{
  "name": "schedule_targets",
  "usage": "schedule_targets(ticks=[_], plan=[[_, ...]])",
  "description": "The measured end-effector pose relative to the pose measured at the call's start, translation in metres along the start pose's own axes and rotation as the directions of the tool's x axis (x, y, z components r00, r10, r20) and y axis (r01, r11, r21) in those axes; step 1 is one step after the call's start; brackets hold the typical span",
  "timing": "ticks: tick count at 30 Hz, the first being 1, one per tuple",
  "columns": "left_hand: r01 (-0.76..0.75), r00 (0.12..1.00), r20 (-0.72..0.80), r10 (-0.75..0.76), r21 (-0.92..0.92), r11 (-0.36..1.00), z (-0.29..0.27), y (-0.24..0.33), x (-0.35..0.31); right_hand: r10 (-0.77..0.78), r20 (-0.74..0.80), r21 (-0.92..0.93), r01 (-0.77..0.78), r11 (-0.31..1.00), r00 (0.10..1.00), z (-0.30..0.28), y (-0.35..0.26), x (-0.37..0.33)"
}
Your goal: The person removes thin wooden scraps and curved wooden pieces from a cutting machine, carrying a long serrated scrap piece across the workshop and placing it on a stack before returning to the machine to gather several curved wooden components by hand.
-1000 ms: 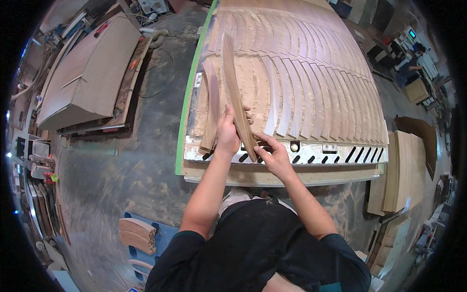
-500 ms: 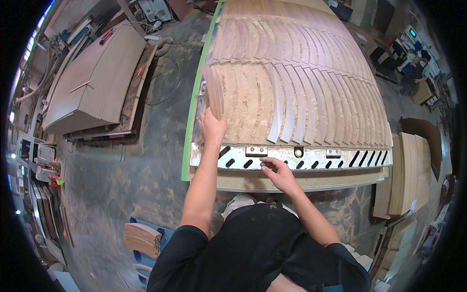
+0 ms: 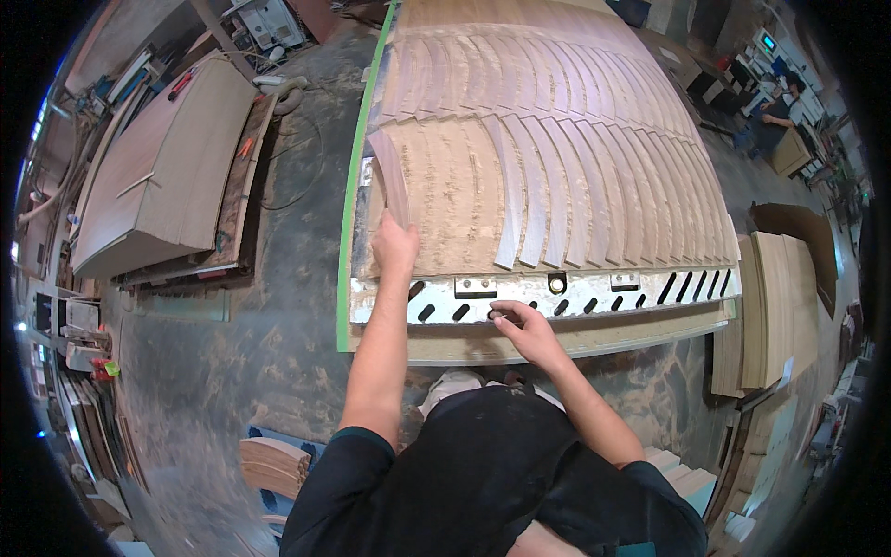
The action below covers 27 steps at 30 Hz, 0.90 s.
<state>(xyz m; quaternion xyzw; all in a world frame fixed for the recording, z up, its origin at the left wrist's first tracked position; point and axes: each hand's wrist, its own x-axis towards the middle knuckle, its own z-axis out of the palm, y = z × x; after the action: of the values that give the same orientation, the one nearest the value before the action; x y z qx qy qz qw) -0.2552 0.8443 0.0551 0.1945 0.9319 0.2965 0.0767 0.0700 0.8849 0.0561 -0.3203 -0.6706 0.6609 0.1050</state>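
Note:
My left hand [image 3: 396, 245] is closed round the lower end of a curved wooden strip [image 3: 394, 176] at the left side of the large panel. The strip's upper part rises away from the fingers. To its right is a bare stretch of sawdust-covered panel [image 3: 455, 195]. Beyond that stretch, rows of similar curved strips [image 3: 594, 186] lie side by side, with sawdust in the gaps. My right hand [image 3: 527, 332] hovers at the slotted metal beam [image 3: 594, 295] along the near edge, thumb and bent fingers apart, nothing visible in it. Whether its fingertips touch the beam I cannot tell.
A large pale panel stack [image 3: 158, 176] stands at the left on a low support. Upright boards [image 3: 780, 306] lean at the right. Cut curved pieces [image 3: 277, 466] lie low at the left, near my elbow. Another person [image 3: 772, 121] works far right.
The whole view has shifted slightly. My left hand still grips the curved strip, which now shows its broad face more. My right hand stays over the beam, a little further from the panel's strips.

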Motion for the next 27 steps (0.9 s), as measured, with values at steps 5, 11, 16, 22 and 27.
schedule_targets(ticks=[5, 11, 16, 22, 27], plan=[[0.032, 0.999, 0.035, -0.035, 0.085, 0.996, 0.001, 0.003, 0.000, -0.016, -0.014, -0.005, 0.016, 1.000, 1.000, -0.001, 0.003, -0.001], [0.068, 0.997, 0.017, -0.072, 0.162, 0.984, -0.003, 0.013, -0.004, 0.013, -0.019, 0.042, -0.012, 0.999, 1.000, -0.007, 0.005, -0.005], [-0.298, 0.884, -0.218, 0.414, 0.419, 0.858, 0.020, 0.035, -0.045, 0.012, -0.036, -0.001, -0.012, 1.000, 0.999, -0.018, 0.007, -0.012], [-0.463, 0.886, 0.137, 0.443, 0.214, 0.860, 0.083, 0.069, -0.136, -0.001, -0.041, 0.042, 0.003, 0.999, 0.999, -0.032, 0.012, -0.017], [-0.429, 0.901, 0.062, 0.430, 0.285, 0.857, 0.108, 0.068, -0.146, -0.009, -0.067, 0.020, 0.010, 1.000, 0.998, -0.054, 0.011, -0.026]])
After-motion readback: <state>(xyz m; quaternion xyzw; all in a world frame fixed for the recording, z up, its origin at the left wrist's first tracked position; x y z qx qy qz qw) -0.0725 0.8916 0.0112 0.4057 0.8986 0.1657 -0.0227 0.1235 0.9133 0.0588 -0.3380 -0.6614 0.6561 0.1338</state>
